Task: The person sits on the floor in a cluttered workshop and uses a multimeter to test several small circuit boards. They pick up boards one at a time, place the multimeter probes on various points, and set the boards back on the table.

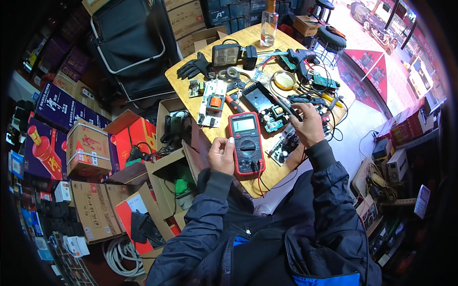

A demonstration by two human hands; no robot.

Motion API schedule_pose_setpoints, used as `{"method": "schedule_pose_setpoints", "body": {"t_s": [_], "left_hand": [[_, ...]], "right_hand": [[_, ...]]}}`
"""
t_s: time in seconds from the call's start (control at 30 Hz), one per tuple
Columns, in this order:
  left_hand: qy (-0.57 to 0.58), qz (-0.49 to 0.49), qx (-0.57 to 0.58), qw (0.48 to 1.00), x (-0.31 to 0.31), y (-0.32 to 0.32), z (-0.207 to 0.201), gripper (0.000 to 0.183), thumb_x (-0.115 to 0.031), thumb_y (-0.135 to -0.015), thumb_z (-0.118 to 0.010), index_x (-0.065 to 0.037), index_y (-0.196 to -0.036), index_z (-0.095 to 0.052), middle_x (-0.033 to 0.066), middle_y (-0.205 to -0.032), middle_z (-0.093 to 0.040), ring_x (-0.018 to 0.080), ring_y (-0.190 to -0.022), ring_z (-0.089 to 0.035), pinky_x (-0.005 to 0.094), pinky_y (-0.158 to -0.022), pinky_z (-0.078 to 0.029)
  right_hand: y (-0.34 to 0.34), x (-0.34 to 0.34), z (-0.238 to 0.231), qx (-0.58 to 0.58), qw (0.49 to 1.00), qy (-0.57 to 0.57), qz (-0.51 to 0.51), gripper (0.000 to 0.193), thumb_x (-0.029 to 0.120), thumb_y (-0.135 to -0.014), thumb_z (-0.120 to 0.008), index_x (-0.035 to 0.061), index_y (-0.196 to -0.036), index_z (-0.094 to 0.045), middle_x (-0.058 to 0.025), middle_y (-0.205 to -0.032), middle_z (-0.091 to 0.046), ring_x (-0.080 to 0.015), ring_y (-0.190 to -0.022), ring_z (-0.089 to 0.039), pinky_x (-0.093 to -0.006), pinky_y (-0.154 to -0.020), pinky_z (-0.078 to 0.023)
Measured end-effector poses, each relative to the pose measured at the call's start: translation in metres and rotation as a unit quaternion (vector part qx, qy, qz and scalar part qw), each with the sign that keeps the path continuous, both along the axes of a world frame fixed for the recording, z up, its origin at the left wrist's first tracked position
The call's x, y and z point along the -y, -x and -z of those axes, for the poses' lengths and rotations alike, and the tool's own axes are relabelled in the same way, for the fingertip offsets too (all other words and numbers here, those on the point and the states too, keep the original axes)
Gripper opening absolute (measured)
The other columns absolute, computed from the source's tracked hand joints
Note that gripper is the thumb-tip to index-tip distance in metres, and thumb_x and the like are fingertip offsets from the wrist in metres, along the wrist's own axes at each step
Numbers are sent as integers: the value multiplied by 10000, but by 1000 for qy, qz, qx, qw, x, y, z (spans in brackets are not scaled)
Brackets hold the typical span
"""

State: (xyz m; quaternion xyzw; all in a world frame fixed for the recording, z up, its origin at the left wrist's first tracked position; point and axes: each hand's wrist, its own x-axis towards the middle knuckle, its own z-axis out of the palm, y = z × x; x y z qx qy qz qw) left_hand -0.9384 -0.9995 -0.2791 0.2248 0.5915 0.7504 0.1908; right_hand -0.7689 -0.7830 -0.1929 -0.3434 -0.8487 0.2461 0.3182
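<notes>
A person in a dark jacket leans over a cluttered wooden table (191, 88). The left hand (221, 155) grips the left edge of a red meter (246, 143) that lies flat near the table's front edge, thumb resting beside its screen. The right hand (309, 127) is pinched around a black probe (286, 108), its tip held down on a circuit board (270, 114) just beyond the meter. More boards, a white one with an orange coil (213, 103), a magnifying glass (285, 80), black gloves (193, 68), tape rolls (228, 73), a small work lamp (226, 54) and a clear bottle (269, 22) crowd the far side of the table. Open cardboard boxes (95, 157) stand stacked to the person's left.
</notes>
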Motion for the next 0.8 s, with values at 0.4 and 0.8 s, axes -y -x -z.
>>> {"method": "schedule_pose_setpoints", "body": {"t_s": [0.4,0.8], "left_hand": [[22,-7,-18,1000,0,0,5,194,-168,-997,-689,-37,-913,-573,-25,-829,-599,31,-727,-527,202,-663,-442],[26,158,142,977,42,-64,-104,279,-240,-1004,-679,2,-1142,-686,-19,-868,-658,25,-664,-515,178,-596,-388]], "right_hand": [[-50,73,-14,-295,912,285,-10,246,-13,-905,-697,-24,-1144,-639,-27,-986,-624,-90,-830,-602,-229,-715,-490],[-50,180,-31,-303,880,360,-68,258,-37,-881,-716,3,-1089,-568,-24,-1006,-565,-80,-848,-582,-241,-763,-472]]}}
